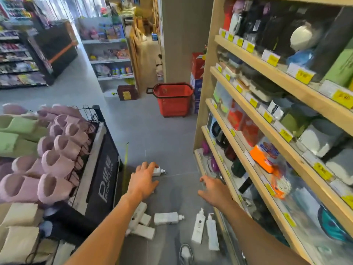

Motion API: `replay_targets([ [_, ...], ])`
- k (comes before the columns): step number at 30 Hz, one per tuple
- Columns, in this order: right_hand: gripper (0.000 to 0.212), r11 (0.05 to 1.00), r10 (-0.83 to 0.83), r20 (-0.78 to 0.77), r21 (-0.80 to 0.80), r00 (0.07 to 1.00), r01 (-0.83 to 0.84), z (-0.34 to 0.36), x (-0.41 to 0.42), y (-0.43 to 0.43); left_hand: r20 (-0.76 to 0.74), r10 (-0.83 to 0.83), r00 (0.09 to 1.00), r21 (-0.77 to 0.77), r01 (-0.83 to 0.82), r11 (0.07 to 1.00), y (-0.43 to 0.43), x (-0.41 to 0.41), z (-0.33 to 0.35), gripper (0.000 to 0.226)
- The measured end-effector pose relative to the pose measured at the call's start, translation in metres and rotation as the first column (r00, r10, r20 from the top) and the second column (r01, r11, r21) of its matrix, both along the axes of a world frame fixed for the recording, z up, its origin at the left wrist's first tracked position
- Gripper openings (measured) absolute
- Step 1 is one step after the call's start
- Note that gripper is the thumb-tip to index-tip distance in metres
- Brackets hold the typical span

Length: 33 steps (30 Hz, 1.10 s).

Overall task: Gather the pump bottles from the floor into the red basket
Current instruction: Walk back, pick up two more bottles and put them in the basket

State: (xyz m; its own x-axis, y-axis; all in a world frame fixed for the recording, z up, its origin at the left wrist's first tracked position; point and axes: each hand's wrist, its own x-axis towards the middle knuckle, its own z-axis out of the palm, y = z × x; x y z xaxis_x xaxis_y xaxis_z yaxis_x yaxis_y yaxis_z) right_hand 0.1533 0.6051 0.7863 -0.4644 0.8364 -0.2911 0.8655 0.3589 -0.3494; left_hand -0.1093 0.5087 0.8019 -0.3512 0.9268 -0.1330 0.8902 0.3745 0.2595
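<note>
White plastic: a small pump bottle [157, 171] lay on its side on the grey floor [152, 134], pump head pointing right, toward the wooden shelving [248, 104].
Left hand [143, 179]: reached forward over the bottle's base end, fingers curled at or around it; whether they had closed on it could not be told.
Right hand [214, 190]: open, fingers spread, empty, hovering low beside the bottom shelf.
Key relation: the bottle's long axis ran left to right across the aisle, directly ahead of the left hand, the nearer of the two; the right hand was well apart from it.
Red basket [172, 99]: upright farther down the aisle, well beyond both hands, straight ahead.
Others waiting: more white pump bottles lay near the person's shoe [185, 253], one flat [168, 218], two side by side [205, 229], a heap [140, 222] under the left forearm.
Judgement: the gathering looked barely begun.
</note>
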Motion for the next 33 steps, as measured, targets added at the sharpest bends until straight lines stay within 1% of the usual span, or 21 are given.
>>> replay_targets([
  [4, 0.049, 0.999, -0.004, -0.02, -0.044, 1.0, 0.003, -0.028, -0.019, 0.05, 0.006, 0.032, 0.999, -0.023, -0.031, 0.999, 0.045, -0.013, -0.018, 0.052],
  [10, 0.047, 0.974, -0.014, 0.037, -0.223, 0.999, 0.022, -0.089, -0.042, 0.104, 0.03, 0.084, 0.996, -0.153, -0.078, 0.985, 0.088, -0.036, -0.059, 0.056],
  [13, 0.045, 0.95, -0.041, 0.065, -0.308, 0.997, 0.059, -0.133, -0.052, 0.116, -0.007, 0.051, 0.999, -0.213, -0.052, 0.976, 0.099, -0.047, -0.094, 0.056],
  [15, 0.043, 0.928, -0.059, 0.085, -0.362, 0.995, 0.087, -0.176, -0.055, 0.12, -0.036, 0.004, 0.999, -0.271, -0.014, 0.962, 0.105, -0.051, -0.129, 0.059],
  [17, 0.04, 0.893, -0.068, 0.116, -0.435, 0.991, 0.112, -0.224, -0.055, 0.116, -0.036, -0.007, 0.999, -0.348, -0.006, 0.937, 0.109, -0.051, -0.172, 0.061],
  [19, 0.04, 0.848, -0.104, 0.17, -0.499, 0.98, 0.176, -0.283, -0.051, 0.107, -0.01, 0.007, 1.0, -0.413, -0.01, 0.911, 0.112, -0.048, -0.224, 0.063],
  [21, 0.041, 0.79, -0.165, 0.19, -0.561, 0.968, 0.245, -0.356, -0.041, 0.094, 0.014, 0.027, 1.0, -0.482, -0.017, 0.876, 0.112, -0.048, -0.281, 0.065],
  [23, 0.046, 0.738, -0.218, 0.211, -0.603, 0.953, 0.302, -0.434, -0.026, 0.083, 0.019, 0.046, 0.999, -0.518, -0.03, 0.855, 0.114, -0.053, -0.342, 0.066],
  [25, 0.048, 0.709, -0.234, 0.266, -0.611, 0.935, 0.351, -0.492, -0.022, 0.081, 0.016, 0.068, 0.998, -0.538, -0.049, 0.842, 0.12, -0.064, -0.403, 0.066],
  [28, 0.046, 0.696, -0.273, 0.315, -0.588, 0.909, 0.413, -0.542, -0.037, 0.095, 0.011, 0.068, 0.998, -0.559, -0.05, 0.828, 0.138, -0.079, -0.492, 0.068],
  [30, 0.049, 0.698, -0.306, 0.324, -0.564, 0.895, 0.442, -0.585, -0.043, 0.104, 0.017, 0.037, 0.999, -0.556, -0.021, 0.831, 0.148, -0.086, -0.55, 0.069],
  [33, 0.061, 0.681, -0.377, 0.35, -0.523, 0.858, 0.512, -0.651, -0.052, 0.115, 0.015, -0.065, 0.998, -0.56, 0.062, 0.826, 0.157, -0.089, -0.634, 0.07],
])
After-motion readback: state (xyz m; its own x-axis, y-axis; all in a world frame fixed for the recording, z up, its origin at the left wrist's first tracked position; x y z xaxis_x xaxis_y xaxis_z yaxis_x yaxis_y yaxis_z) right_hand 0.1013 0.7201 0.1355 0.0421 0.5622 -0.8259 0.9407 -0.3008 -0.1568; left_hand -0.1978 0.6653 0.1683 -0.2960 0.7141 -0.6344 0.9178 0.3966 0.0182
